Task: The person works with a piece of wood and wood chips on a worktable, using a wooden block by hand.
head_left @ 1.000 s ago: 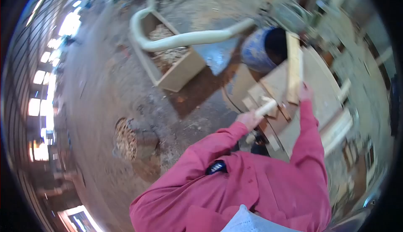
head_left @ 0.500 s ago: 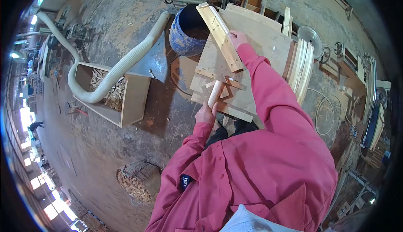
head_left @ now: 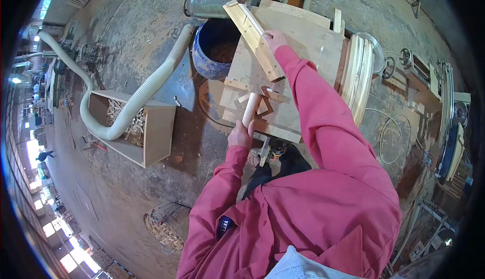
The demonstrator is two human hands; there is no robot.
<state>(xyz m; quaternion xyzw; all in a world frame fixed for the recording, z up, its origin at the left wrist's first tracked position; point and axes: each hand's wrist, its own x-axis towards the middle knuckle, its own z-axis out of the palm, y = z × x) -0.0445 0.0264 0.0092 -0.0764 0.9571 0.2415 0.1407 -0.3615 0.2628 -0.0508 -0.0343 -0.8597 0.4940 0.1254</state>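
Note:
A rounded, pale wooden bar [head_left: 251, 109] slants across the near side of the plywood worktable [head_left: 316, 52]. My left hand [head_left: 240, 135] is closed around its near end. The far end meets a small group of wooden blocks [head_left: 263, 105] and a dark pointed metal piece. Beyond it, a long wooden board [head_left: 255, 41] with a raised pale strip lies at a slant on the tabletop. My right hand [head_left: 275, 40] is closed on the right edge of this board, though its fingertips are partly hidden.
A blue bucket [head_left: 209, 67] stands against the table's left side. Further left, a ribbed hose [head_left: 151, 84] runs into a wooden box [head_left: 159, 135] of offcuts. Long wooden strips [head_left: 355, 77] line the table's right side. A basket of scraps [head_left: 166, 226] sits on the floor.
The view has shifted slightly, so the table and both hands appear further left and more of my feet shows. Both hands keep their holds.

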